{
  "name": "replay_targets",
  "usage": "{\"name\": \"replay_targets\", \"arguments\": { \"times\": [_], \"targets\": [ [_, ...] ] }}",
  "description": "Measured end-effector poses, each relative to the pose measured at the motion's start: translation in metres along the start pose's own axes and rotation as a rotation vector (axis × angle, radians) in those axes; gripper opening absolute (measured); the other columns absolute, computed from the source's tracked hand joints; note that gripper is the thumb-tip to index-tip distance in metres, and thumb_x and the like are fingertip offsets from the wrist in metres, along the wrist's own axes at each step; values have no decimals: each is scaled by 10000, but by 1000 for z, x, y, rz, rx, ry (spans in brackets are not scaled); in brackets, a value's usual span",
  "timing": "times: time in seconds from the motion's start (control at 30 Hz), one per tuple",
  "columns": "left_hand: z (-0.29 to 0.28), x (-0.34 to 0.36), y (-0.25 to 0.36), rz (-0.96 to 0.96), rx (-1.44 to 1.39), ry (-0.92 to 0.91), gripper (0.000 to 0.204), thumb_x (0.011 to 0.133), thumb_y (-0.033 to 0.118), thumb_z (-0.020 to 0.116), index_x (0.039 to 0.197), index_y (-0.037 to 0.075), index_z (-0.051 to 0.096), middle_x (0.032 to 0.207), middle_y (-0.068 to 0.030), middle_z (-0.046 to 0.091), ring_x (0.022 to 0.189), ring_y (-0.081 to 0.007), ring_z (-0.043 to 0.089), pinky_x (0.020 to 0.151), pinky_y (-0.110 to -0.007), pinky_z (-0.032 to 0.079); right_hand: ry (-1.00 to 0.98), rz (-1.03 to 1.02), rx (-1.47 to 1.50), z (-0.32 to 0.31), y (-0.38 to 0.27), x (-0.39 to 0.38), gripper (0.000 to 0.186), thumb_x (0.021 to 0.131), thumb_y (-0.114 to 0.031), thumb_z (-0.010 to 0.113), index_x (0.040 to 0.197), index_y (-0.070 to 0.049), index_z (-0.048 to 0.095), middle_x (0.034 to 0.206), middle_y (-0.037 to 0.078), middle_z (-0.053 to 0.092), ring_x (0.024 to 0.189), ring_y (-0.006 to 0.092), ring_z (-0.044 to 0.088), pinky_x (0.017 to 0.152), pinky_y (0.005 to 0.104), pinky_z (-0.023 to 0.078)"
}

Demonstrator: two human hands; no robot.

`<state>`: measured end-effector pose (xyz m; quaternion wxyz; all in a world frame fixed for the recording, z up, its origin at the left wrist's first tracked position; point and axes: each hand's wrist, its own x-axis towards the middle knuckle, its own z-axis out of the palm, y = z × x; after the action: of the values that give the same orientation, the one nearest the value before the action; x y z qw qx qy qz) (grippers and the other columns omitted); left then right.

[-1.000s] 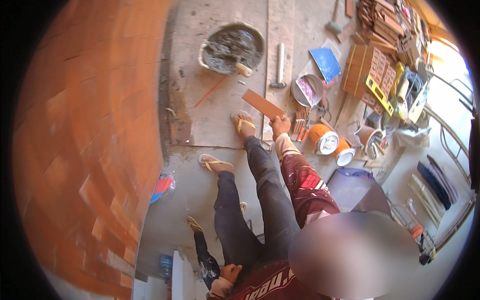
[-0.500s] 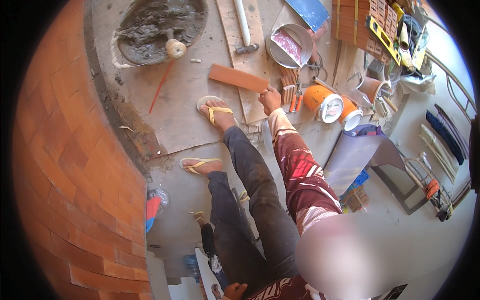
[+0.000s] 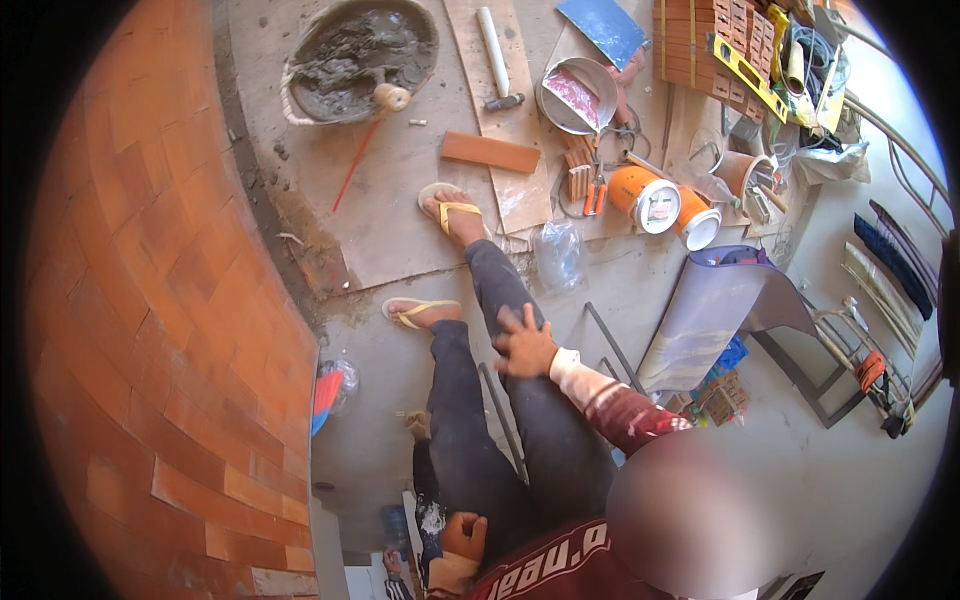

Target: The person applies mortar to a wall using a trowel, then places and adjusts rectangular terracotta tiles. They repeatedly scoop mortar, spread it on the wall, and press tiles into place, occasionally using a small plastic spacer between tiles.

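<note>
Moved since the earlier frame: right hand [image 3: 525, 345] let go of the flat rectangular terracotta tile [image 3: 490, 152] and pulled back over the dark-trousered right leg [image 3: 548, 425], so it's free. Its fingers are spread; contact unclear. Tile lies partly on the pale wooden plank [image 3: 520, 205]. Left hand [image 3: 465, 537] near the lap, fingers curled; can't tell if gripping. Count: one tile, one pale-handled hammer [image 3: 494, 55], two orange cylindrical buckets [image 3: 630, 190] with white ends.

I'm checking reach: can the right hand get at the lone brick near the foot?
Probably yes, with a stretch: the right hand looks empty, and the brick lies uncovered beside the sandalled foot.
</note>
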<state>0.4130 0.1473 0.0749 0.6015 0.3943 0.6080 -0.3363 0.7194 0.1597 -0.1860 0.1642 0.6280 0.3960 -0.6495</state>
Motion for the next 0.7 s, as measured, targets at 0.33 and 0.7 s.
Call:
{"name": "replay_targets", "arguments": {
  "times": [0.33, 0.7],
  "targets": [
    [26, -11, -53, 70, 110, 5, 905, 764, 507, 733, 1503, 154, 347, 1538, -367, 87, 1427, -510, 160, 1149, -525, 213, 273, 286, 65, 4, 69, 27, 800, 849, -650, 545, 1456, -147, 407, 1503, 290, 295, 1399, 488, 244, 1115, 626, 202],
    [45, 31, -80, 99, -245, 281, 602, 846, 393, 672, 1325, 56, 534, 1280, -269, 555, 1207, -419, 520, 1027, -453, 412, 74, -126, -64, 22, 9, -62, 824, 873, -551, 605, 1504, -107, 316, 1529, 342, 184, 1415, 519, 186, 1158, 522, 227]
  ]
}}
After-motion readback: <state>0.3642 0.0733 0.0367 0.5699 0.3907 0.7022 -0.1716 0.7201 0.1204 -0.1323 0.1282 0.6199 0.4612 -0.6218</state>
